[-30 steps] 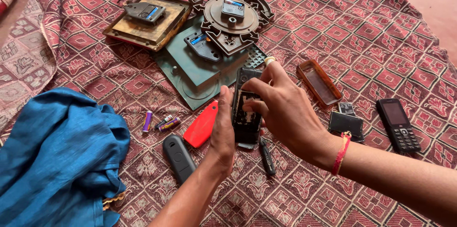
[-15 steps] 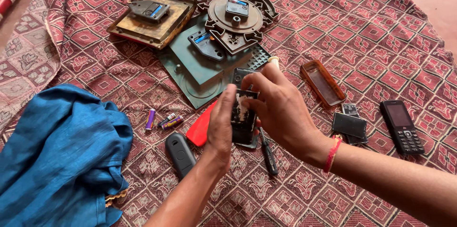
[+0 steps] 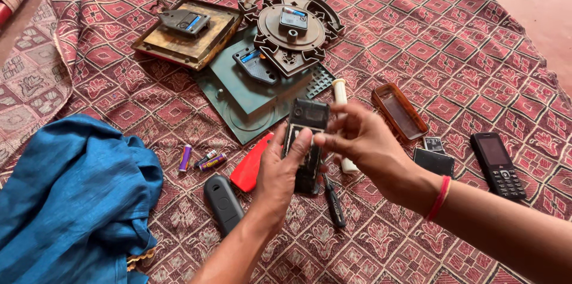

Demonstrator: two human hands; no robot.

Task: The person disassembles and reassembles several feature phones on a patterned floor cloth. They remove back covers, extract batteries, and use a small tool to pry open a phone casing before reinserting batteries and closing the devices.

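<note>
My left hand grips a black phone with its back cover off and holds it upright above the patterned cloth. My right hand is just to the right of the phone, with spread fingers and its thumb tip at the phone's right edge. A red back cover lies under my left hand. A small black screwdriver lies below the phone. A white tube sticks out behind my right hand.
Clock backs and a square clock back rest on a green panel at the far side. Small batteries, a black cover, an orange case, a flat black battery, a black keypad phone and blue cloth lie around.
My right hand has come off the phone's face and slid to its right side with the fingers spread. The phone is raised slightly and its upper part now shows.
</note>
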